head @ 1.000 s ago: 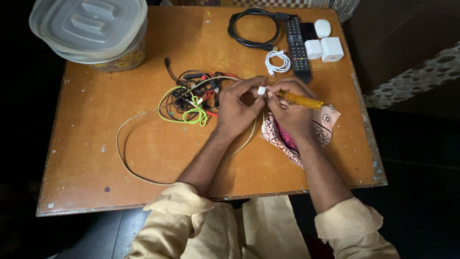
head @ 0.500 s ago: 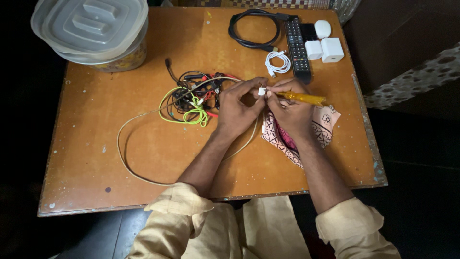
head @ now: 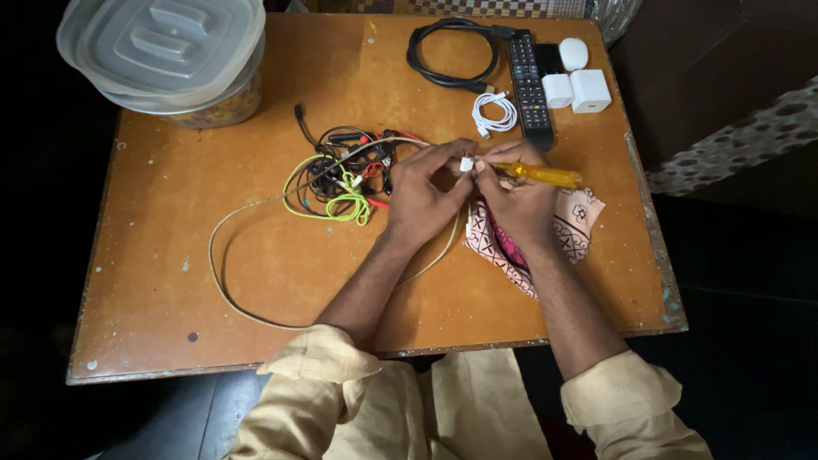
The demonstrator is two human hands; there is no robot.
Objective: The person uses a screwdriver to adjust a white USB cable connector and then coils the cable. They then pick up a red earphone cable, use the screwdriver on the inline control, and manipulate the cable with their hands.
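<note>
- The left hand (head: 423,192) pinches a small white plug (head: 466,163) between thumb and fingertips; the plug sits at the end of a pale cream cable (head: 223,281).
- The right hand (head: 517,200) is closed around a yellow-handled screwdriver (head: 545,176), its tip end pointing at the plug, the handle sticking out to the right of the hand.
- The two hands meet, fingertips touching around the plug.
- The cream cable runs from the plug in a wide loop out to the left of the left hand and back under its wrist.
- Just left of the left hand lies a tangle of black, red and lime-green wires (head: 341,179).
- Under the right hand lies a patterned cloth pouch (head: 573,228).
- Beyond the hands lie a black remote control (head: 529,81), a coiled white cable (head: 494,112), a black cable (head: 447,51) and white chargers (head: 578,89).
- Far beyond the left hand stands a lidded plastic container (head: 166,55) on the wooden table (head: 170,221).
</note>
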